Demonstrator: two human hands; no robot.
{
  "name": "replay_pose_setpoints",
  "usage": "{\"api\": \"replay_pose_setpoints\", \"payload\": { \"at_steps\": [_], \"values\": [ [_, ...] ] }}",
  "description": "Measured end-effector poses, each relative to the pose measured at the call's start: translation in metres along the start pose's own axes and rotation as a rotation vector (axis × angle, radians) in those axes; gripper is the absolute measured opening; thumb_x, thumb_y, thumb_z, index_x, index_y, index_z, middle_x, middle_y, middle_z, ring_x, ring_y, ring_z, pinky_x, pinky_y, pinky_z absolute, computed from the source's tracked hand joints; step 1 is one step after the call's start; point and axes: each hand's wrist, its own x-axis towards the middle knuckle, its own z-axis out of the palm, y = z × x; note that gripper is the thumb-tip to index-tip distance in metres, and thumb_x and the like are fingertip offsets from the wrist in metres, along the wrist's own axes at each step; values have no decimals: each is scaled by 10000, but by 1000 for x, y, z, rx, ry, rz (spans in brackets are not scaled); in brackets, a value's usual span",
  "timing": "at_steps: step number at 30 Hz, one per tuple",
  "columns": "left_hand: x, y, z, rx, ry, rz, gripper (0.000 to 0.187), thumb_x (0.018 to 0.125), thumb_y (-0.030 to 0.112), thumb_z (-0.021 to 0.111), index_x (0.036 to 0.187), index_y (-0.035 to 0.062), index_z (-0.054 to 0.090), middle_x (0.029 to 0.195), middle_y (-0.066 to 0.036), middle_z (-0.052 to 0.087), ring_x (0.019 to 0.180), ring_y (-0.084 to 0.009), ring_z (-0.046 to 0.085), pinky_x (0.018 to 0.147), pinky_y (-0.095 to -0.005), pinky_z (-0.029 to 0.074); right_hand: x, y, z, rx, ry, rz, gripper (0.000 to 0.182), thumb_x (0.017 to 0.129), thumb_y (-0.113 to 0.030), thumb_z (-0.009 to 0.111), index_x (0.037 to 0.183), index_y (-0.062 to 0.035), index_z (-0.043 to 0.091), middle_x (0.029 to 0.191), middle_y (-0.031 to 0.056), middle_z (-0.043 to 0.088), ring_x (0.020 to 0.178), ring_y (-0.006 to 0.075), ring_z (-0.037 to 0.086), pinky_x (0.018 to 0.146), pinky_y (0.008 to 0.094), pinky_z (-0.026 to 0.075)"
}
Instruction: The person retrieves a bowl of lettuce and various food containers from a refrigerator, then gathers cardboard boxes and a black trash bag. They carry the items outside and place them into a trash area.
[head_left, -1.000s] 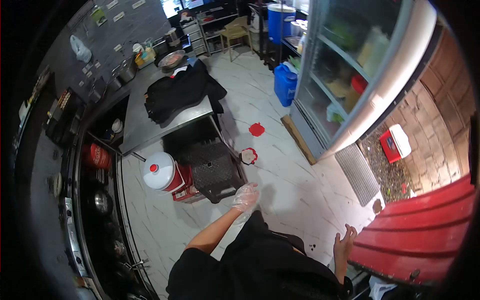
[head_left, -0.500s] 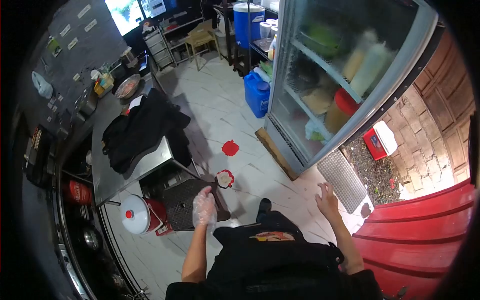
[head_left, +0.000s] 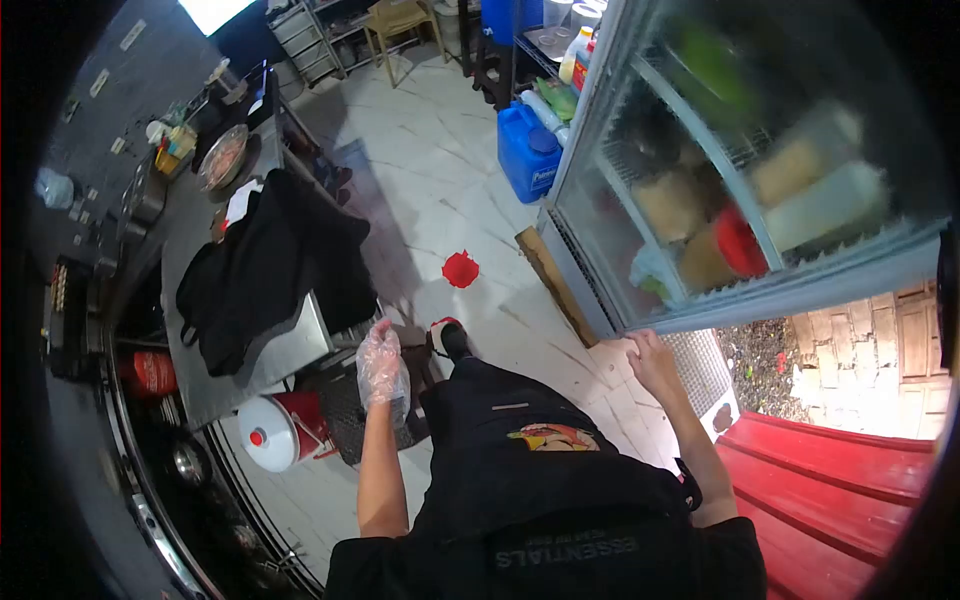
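Observation:
My left hand [head_left: 380, 366], in a clear plastic glove, hangs loosely with its fingers slightly bent and nothing in it. It is over a dark stool [head_left: 338, 385] and close to the front corner of the steel table [head_left: 290, 345]. A black garment [head_left: 275, 265] lies across that table. My right hand [head_left: 655, 362] is bare, its fingers loosely curled and apart, with no object in it. Its fingertips overlap the lower corner of the glass-door fridge [head_left: 620, 315] in this view. Containers, among them a red-lidded tub [head_left: 738, 242], show through the misted glass.
A red-and-white cooler jug [head_left: 272, 435] stands beside the stool. My shoe [head_left: 455, 342] is forward on the tiled floor [head_left: 420, 180], behind a red patch [head_left: 460, 269]. A blue jerrycan [head_left: 527, 152] stands by the fridge. Red corrugated sheet [head_left: 830, 480] lies right, near a doorway.
I have stepped forward, and my foot now covers much of the nearer red-edged patch. The fridge looms larger, and my right hand has come up to its lower corner in view.

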Motion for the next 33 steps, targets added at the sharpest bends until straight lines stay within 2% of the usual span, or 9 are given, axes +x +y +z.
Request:
{"api": "replay_pose_setpoints", "payload": {
  "at_steps": [2,6,11,15,19,21,27,31,33],
  "values": [
    [36,6,6,-34,-10,50,315,877,193,515,1157,67,590,1000,-76,648,906,-138,582,827,-275,429,-1,5,14,-56,-45,78,302,809,-166,589,1100,-103,541,1095,129,517,845,321,605,704,426,493],
    [106,55,17,-50,-55,107,314,838,141,514,1124,38,595,742,-39,590,620,-103,506,580,-272,424,6,-5,39,-67,-137,340,374,807,-189,605,1158,-93,516,1099,160,522,913,349,585,773,442,478],
    [203,83,37,-63,-165,323,291,843,150,527,1101,42,606,733,-50,599,637,-119,528,615,-304,451,44,-60,51,-26,-217,515,518,805,-192,610,1269,-83,407,1170,203,492,979,392,562,821,466,468],
    [251,128,39,-81,-253,325,299,837,151,537,1111,54,607,727,-49,599,630,-124,529,604,-311,449,112,-105,30,22,-190,467,537,798,-188,622,1281,-69,418,1275,186,456,1154,350,482,934,473,409],
    [294,157,42,-43,-294,307,299,834,149,524,1107,57,607,736,-87,600,618,-154,534,609,-316,448,206,-126,-26,-369,166,189,460,783,-177,621,1217,-72,511,1326,104,434,1316,267,304,1063,580,187],
    [335,135,64,-86,-180,537,296,846,193,537,1105,66,603,743,-95,583,644,-179,534,656,-319,443,262,-141,-73,-529,298,92,493,790,-177,612,1253,-56,489,1348,98,423,1326,264,298,1079,579,156],
    [405,163,70,-117,-298,314,298,830,136,518,1106,69,608,871,-131,641,728,-205,589,703,-320,463,408,-169,-195,-784,605,-152,446,781,-148,581,1199,1,535,1290,100,491,1296,253,356,1087,601,118],
    [423,224,68,-228,-266,143,285,853,172,539,1105,65,622,739,7,542,652,-76,468,613,-246,407,474,-144,-224,-1027,629,-190,343,772,-135,536,1067,21,615,1165,117,574,1222,256,439,1100,577,124],
    [443,240,74,-127,-224,209,299,851,192,544,1106,57,622,729,8,543,642,-67,464,604,-239,401,494,-133,-233,-1362,260,-37,253,743,-154,552,900,9,665,984,104,622,1148,230,491,1121,535,128]
  ]
}}
